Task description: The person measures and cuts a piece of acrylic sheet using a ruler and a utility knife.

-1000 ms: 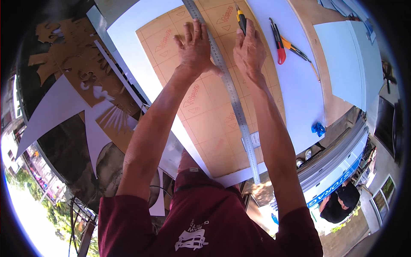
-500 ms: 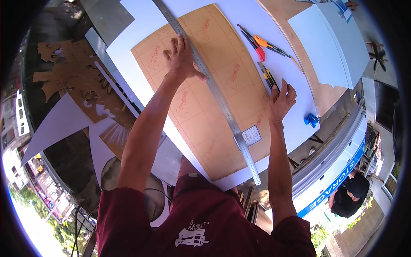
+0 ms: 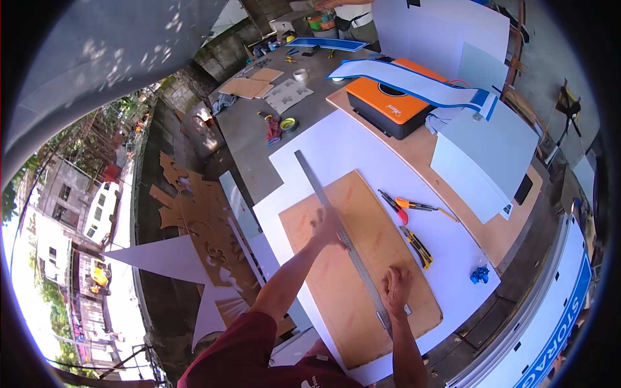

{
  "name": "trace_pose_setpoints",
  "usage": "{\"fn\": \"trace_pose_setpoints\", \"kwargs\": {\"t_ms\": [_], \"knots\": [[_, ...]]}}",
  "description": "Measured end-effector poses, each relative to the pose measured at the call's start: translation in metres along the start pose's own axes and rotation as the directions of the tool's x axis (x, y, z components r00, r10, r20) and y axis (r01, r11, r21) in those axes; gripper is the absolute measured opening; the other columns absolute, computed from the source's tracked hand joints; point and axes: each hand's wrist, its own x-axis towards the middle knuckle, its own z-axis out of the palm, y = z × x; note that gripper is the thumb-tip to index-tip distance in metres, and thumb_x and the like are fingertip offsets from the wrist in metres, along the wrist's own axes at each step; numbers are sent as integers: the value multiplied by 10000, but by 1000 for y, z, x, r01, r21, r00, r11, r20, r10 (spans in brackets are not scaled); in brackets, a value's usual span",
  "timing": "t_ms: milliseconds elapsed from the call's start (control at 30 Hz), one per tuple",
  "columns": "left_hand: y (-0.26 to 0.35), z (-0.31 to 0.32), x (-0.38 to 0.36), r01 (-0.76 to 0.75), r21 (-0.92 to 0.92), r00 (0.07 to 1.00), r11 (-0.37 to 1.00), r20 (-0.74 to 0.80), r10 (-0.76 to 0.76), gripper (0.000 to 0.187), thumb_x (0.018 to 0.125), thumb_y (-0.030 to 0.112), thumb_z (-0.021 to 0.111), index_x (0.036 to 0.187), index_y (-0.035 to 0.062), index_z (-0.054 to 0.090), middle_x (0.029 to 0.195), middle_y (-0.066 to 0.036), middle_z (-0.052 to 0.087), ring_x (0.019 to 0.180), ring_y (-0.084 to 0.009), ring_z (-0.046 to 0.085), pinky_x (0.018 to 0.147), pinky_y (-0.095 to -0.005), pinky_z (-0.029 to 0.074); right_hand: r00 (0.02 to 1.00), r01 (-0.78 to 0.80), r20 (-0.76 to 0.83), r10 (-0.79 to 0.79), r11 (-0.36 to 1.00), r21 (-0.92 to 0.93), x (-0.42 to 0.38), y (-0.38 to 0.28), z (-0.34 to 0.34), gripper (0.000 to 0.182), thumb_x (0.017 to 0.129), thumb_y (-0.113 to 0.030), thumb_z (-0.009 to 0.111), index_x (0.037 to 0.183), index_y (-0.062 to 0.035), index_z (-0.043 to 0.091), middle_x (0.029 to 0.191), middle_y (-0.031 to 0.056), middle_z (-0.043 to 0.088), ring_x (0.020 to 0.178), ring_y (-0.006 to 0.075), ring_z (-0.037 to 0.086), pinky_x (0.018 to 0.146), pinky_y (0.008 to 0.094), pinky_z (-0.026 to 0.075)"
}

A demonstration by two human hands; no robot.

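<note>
A long steel ruler lies lengthwise across a brown paper-faced board. My left hand is spread over the ruler's middle, slightly blurred, its thumb on the far side. Just right of the ruler's near end, my right hand hovers over or touches the board. Its fingers are loosely bent and apart, and nothing shows in them. Beside the board lie a yellow-and-black utility knife, a red-and-black one, an orange one and a pencil.
Under the board spreads a large white sheet. A crumpled blue scrap sits near its right corner. Beyond stand an orange-topped machine and pale sheets. Brown cut-outs lie left. Another person stands at the far table.
My view has tilted up and shows more of the far table. My right hand has moved from the yellow-and-black knife to the board beside the ruler. My left hand stays on the ruler.
</note>
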Motion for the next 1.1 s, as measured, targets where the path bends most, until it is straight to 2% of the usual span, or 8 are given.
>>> {"fn": "trace_pose_setpoints", "kwargs": {"t_ms": [67, 100, 200, 333, 433, 533, 733, 1100], "knots": [[-3, 13, 5, 12, 20, 1000, 1000, 1, -12, 1818, 257, 627, 1007, 1608, -59, 2, 1702, -269, -23, 1570, -470, -28, 1117, -733, 285, 1000, 4, -3, -4, 1000, 13, -4, 3, -1, 373, 839, -153, 728, 1189, -92, 617, 1074, 164, 585, 986, 372, 552, 831, 511, 431], [-9, 21, 9, -55, -56, 998, 997, -44, 53, 1758, 264, 509, 1049, 1631, 45, 47, 1646, -355, -22, 1501, -604, -24, 1085, -785, 258, 1000, 7, -9, -7, 1000, 12, -3, 3, -1, 361, 832, -131, 720, 1177, -92, 621, 1080, 159, 582, 985, 370, 548, 832, 508, 432], [-1, 13, 9, -29, 9, 999, 1000, 44, 28, 1762, 265, 507, 1051, 1638, 83, 30, 1645, -353, -54, 1508, -580, -79, 1097, -783, 233, 999, 3, -33, -2, 999, 50, -1, 3, -1, 347, 823, -104, 710, 1161, -96, 631, 1075, 157, 583, 981, 368, 545, 831, 500, 433], [-10, 33, 25, -44, -12, 997, 999, -59, 43, 1696, 270, 530, 1046, 1582, -66, 151, 1623, -375, -47, 1497, -577, -54, 1092, -763, 245, 996, -55, -68, 60, 996, 69, -2, -3, 2, 307, 818, -142, 702, 1118, -96, 656, 1009, 147, 580, 952, 372, 550, 839, 502, 441], [-2, 19, 21, -50, -18, 998, 999, 47, 51, 1737, 299, 556, 1039, 1577, -112, 72, 1610, -416, -65, 1497, -591, -52, 1086, -767, 247, 997, -60, -45, 63, 995, 78, 4, -9, -4, 290, 815, -145, 689, 1100, -101, 663, 995, 131, 580, 955, 362, 549, 845, 492, 443], [12, 2, 11, -37, 126, 988, 991, 153, 18, 1749, 357, 568, 1031, 1571, -132, -14, 1607, -435, -76, 1493, -612, -24, 1081, -770, 255, 994, -108, 5, 108, 994, -6, 3, -13, -4, 298, 799, -108, 696, 1094, -89, 660, 1066, 142, 586, 985, 353, 558, 870, 488, 439], [6, 11, 12, -57, 94, 997, 994, 51, 52, 1631, 424, 608, 1004, 1511, -235, 127, 1607, -443, -58, 1470, -665, -26, 1060, -772, 303, 992, -123, 2, 125, 986, -116, 3, -18, 4, 295, 779, -93, 671, 1071, -93, 627, 1040, 139, 560, 983, 363, 539, 890, 491, 432], [19, -2, 10, -53, 253, 988, 966, 153, 14, 1537, 417, 656, 979, 1494, -201, 296, 1600, -461, -19, 1440, -704, 53, 1022, -777, 350, 994, -109, -7, 109, 984, -142, 4, -28, -2, 362, 743, -115, 688, 1098, -86, 622, 1056, 147, 555, 1008, 376, 528, 925, 494, 432]]}}
